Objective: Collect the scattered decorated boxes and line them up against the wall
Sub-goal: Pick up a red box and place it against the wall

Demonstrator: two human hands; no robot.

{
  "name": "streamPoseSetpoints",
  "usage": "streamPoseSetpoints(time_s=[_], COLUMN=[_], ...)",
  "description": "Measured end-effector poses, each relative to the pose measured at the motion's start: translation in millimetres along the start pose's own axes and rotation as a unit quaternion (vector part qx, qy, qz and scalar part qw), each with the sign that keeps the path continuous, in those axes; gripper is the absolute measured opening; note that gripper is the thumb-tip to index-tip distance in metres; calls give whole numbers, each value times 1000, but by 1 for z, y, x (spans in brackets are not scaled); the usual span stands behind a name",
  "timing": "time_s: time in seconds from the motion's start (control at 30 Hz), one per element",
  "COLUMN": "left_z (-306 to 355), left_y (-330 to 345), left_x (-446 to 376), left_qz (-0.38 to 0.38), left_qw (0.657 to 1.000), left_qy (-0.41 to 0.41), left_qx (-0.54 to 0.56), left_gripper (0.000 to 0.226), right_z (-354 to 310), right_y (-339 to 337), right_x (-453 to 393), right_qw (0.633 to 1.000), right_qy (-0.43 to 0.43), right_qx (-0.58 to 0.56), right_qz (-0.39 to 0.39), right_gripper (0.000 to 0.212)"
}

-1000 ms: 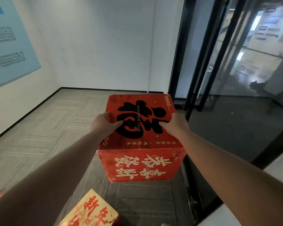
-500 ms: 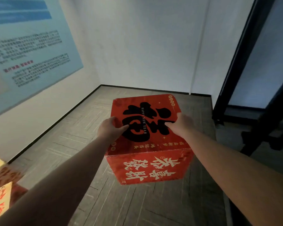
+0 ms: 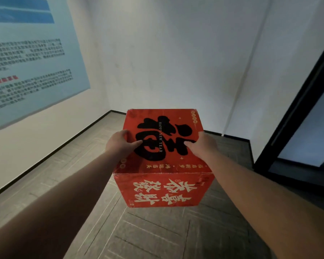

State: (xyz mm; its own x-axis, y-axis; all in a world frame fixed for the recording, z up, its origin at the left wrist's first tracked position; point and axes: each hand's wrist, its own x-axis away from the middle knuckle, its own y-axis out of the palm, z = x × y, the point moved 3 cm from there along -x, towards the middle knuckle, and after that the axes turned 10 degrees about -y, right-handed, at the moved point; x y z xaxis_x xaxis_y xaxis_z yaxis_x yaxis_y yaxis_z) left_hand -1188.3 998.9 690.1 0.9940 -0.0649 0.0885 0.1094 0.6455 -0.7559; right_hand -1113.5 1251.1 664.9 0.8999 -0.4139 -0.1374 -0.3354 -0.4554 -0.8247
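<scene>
Both hands grip the red decorated box [image 3: 163, 157], held above the floor [image 3: 157, 236]. The left hand [image 3: 120, 144] clasps its left side, the right hand [image 3: 202, 144] its right, thumbs on top.

Red box [image 3: 163, 165] w/ black glyph top & cream characters on side; grey striped floor [image 3: 157, 236]; pale-blue poster [image 3: 26, 62].

White walls [image 3: 172, 53] met in a corner; blue text poster [image 3: 26, 68] hung left, grey patterned floor [image 3: 157, 234] below, black-framed glass door [image 3: 307, 116] right.
</scene>
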Motion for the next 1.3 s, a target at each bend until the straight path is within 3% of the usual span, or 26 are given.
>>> streamPoseSetpoints(time_s=[0.17, 0.47, 0.67, 0.7, 0.77, 0.87, 0.97, 1.07, 1.17, 1.3], left_z=[8, -1, -19, -24, -36, -47, -56, -64, -71, -77], left_y=[-12, -27, -63, -69, -80, -93, -102, -119, -135, -141], left_x=[-123, -355, -505, -530, -584, -668, -750, -842, -931, -1034], left_qz=[11, 67, 95, 96, 105, 118, 105, 82, 85, 67], left_qw=[1000, 995, 987, 986, 985, 984, 987, 990, 991, 994], left_qy=[-15, -77, -126, -134, -139, -132, -121, -110, -99, -85], left_qx=[10, -6, -12, -5, 1, -1, -8, -14, -19, -15], left_gripper=[68, 60, 69, 63, 31, 54, 52, 35, 57, 63], right_z=[-35, -95, -165, -177, -200, -233, -258, -288, -317, -338], right_y=[33, 163, 226, 236, 257, 294, 334, 365, 394, 437], right_x=[-117, -383, -524, -547, -593, -664, -730, -802, -871, -948], right_qw=[1000, 994, 988, 987, 985, 985, 987, 990, 993, 994], right_qy=[-18, -69, -84, -90, -101, -105, -89, -67, -55, -33], right_qx=[-15, -50, -66, -63, -60, -53, -45, -46, -37, -40], right_qz=[0, -68, -113, -118, -127, -130, -124, -115, -98, -92], right_gripper=[49, 45, 57, 56, 58, 69, 66, 67, 60, 56])
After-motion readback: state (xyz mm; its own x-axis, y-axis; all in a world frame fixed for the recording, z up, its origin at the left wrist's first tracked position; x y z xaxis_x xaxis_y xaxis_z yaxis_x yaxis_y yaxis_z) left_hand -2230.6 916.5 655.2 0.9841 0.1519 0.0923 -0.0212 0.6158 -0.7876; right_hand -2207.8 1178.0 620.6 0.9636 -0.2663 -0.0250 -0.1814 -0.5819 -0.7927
